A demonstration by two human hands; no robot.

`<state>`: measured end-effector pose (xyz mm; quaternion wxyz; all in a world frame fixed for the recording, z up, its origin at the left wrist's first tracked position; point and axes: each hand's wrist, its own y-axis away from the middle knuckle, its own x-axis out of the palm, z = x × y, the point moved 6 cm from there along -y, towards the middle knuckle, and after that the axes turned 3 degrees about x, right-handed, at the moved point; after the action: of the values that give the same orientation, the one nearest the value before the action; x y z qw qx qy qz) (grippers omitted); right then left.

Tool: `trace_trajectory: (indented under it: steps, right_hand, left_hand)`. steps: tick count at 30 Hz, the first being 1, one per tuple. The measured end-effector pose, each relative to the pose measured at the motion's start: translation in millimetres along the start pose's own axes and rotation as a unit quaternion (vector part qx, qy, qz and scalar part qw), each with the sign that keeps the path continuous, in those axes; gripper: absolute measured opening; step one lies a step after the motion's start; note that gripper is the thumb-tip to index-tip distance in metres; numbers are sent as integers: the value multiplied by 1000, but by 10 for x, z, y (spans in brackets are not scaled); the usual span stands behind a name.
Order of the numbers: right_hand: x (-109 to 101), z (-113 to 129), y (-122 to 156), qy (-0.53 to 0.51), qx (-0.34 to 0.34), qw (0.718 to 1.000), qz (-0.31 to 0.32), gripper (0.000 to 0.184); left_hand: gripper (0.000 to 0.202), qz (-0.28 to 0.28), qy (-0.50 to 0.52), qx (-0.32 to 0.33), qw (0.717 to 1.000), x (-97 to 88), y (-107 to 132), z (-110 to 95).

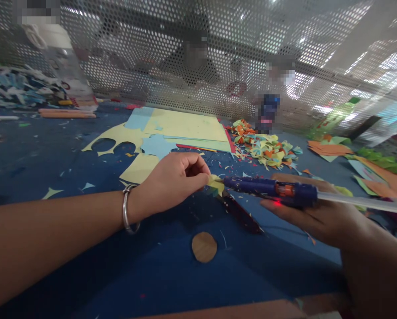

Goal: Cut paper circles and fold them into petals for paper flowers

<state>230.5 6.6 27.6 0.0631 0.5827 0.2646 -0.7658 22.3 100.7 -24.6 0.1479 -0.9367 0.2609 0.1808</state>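
My left hand, with a silver bangle at the wrist, pinches a small yellow paper piece above the table. In my right hand is a blue glue gun, its nozzle at the paper piece. A clear glue stick runs out of the gun's back end, and a red light glows on its underside. Below the paper lies a dark, narrow tool, perhaps a cutter; its kind is unclear. Nearer to me a round brown disc rests flat on the blue table.
Beyond my hands lie yellow and blue paper sheets, one with cut-out holes. A heap of small coloured paper pieces sits to their right. A clear bottle stands back left by paper strips. A perforated metal screen borders the table.
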Motion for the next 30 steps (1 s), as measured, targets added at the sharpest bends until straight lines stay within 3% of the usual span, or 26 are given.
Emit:
trace_trajectory:
  steps: [19,25,30]
  right_hand:
    - [4,-90,50,5,49,999,6,29]
    - [-76,-83,-37,37,36,998,-38,31]
    - [-93,-204,-84,95,67,993,-24,35]
  left_hand:
    - [8,-3,-23,19,1000,-25,13,-43]
    - [2,-7,86,-18,996,25,12,9]
    - [7,-34,230,-92,968,60,5,59]
